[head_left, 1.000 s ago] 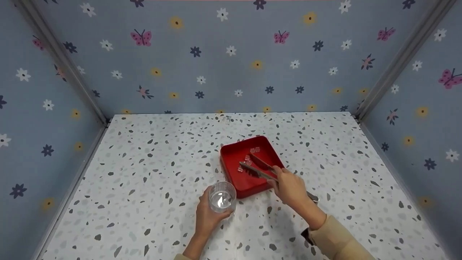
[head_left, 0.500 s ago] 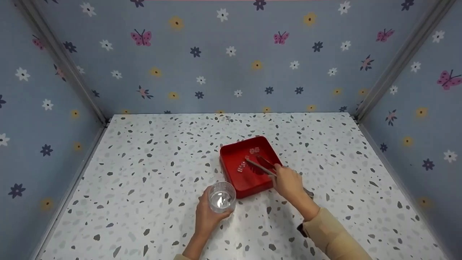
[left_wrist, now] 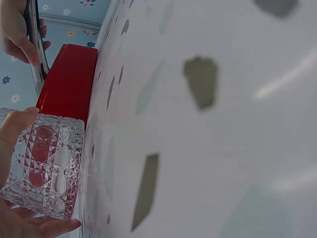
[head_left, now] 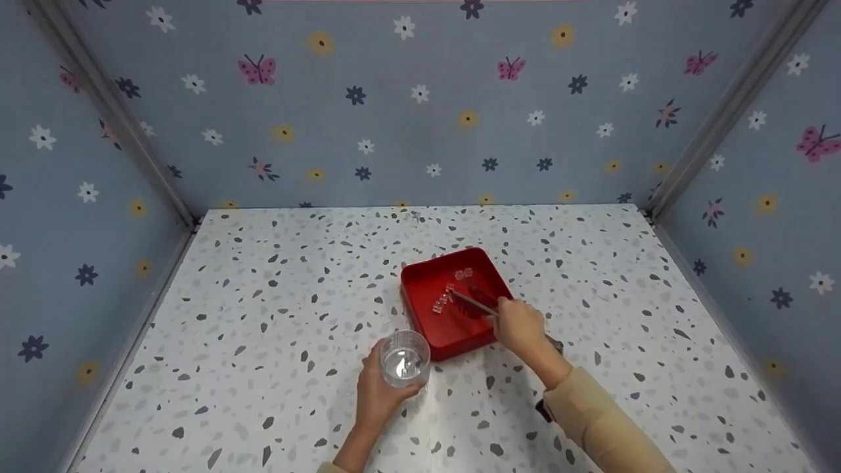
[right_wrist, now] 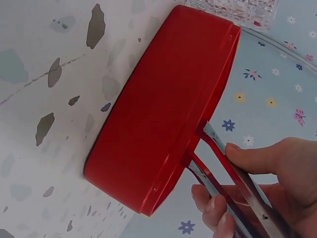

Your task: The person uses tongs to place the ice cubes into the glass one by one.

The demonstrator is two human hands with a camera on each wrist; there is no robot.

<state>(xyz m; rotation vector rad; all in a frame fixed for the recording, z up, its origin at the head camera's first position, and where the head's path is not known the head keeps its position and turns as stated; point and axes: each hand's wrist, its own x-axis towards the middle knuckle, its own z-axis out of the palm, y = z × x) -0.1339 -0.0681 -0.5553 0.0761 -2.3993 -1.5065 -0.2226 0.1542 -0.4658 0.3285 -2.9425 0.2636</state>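
Note:
My left hand holds a clear cut-glass tumbler on the table, thumb and fingers curled around its sides. In the left wrist view the tumbler stands beside the red tray. My right hand grips metal tongs, whose tips reach down into the red tray. Several small clear cubes lie in the tray, some in a row by the tong tips and a pair farther back. The right wrist view shows the tongs between thumb and fingers; the tray wall hides their tips.
The speckled white table spreads around the tray. Blue flowered panels close it in at the back, left and right, with grey metal posts in the corners.
My right hand has shifted slightly left with the tongs, whose tips moved back and right within the tray. Some cubes by the tips now lie closer in a row. The left hand and tumbler stay still.

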